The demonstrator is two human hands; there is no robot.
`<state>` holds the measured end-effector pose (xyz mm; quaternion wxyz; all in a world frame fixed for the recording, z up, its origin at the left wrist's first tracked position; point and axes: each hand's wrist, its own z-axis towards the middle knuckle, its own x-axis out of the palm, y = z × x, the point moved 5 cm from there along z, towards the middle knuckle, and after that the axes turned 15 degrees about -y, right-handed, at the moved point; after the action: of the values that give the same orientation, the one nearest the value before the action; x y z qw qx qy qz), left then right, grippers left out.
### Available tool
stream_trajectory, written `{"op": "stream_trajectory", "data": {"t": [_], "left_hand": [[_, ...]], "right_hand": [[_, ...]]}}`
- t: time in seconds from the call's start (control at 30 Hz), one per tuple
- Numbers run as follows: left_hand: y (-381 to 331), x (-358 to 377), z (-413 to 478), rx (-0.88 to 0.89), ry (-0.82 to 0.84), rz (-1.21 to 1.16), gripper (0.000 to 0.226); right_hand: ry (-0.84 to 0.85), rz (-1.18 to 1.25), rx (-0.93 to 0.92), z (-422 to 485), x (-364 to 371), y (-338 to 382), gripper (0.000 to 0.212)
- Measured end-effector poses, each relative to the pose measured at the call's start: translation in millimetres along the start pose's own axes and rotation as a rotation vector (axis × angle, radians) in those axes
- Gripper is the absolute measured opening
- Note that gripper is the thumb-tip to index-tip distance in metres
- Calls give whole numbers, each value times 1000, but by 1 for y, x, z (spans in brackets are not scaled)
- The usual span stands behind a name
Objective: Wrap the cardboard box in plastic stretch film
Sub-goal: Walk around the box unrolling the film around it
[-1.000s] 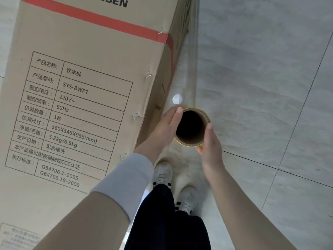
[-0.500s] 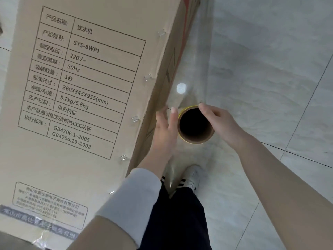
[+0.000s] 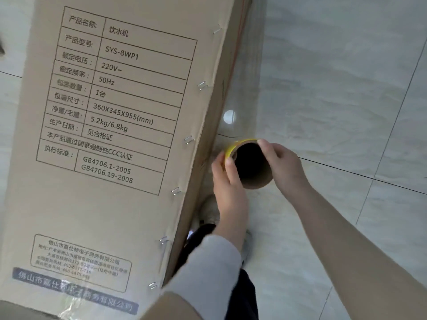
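A tall cardboard box [image 3: 115, 181] with a printed specification table fills the left of the view. Beside its right edge I hold the stretch film roll [image 3: 251, 181] upright, so I look down into its dark cardboard core with a yellow rim. My left hand [image 3: 227, 181] grips the roll's left side, thumb on the rim. My right hand [image 3: 283, 165] grips the right side, fingers curled over the top edge. A clear sheet of film [image 3: 245, 88] stretches from the roll up along the box's right side.
Pale marble-look floor tiles [image 3: 335, 88] with dark grout lines spread to the right. My legs in dark trousers [image 3: 231, 285] and a light shoe [image 3: 209, 211] stand close to the box's corner. A ceiling light reflects on the film.
The view has slid along the box, showing more of its lower label. My right hand moved from under the roll to over its top right rim. The roll shifted slightly right.
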<state>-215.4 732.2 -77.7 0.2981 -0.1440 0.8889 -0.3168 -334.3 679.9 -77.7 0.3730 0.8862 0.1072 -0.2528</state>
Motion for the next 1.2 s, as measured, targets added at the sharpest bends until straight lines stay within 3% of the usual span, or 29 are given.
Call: {"op": "stream_trajectory", "data": {"t": [0.1,0.2,0.27,0.33,0.43,0.53,0.6,0.7,0.77,0.87,0.97,1.13,1.2], "left_hand": [[31,-13,-27,-53,48,-73,40],[42,-26,-26,-66,165,53,42],[30,-28,-6,2,166,211,38],[8,-27,16,93,184,353,42],[-14,-15,36,196,317,377,46],[-12,-5,36,197,503,314,46],[-3,-7,34,182,496,294,43],[26,-30,16,167,323,212,41],[46,-52,-7,140,173,108,41],[80,-68,-35,-66,84,-44,42],[101,-70,-48,-243,102,17,47],[67,-69,-19,54,192,223,50],[53,-58,0,158,360,229,56]], "right_hand": [[168,-84,-12,-5,3,-14,12],[174,-78,-10,-7,7,-22,31],[130,-14,-34,-12,9,-22,29],[137,101,-25,-20,16,-28,29],[177,376,109,-35,30,-52,62],[71,614,273,-54,48,-72,87],[-45,697,370,-68,54,-76,82],[-157,445,307,-76,39,-72,40],[-52,213,183,-73,23,-70,31],[172,-45,84,-70,13,-69,46],[229,-227,36,-64,15,-74,53],[151,-157,-14,-63,9,-80,41],[134,-34,12,-67,9,-86,31]]}}
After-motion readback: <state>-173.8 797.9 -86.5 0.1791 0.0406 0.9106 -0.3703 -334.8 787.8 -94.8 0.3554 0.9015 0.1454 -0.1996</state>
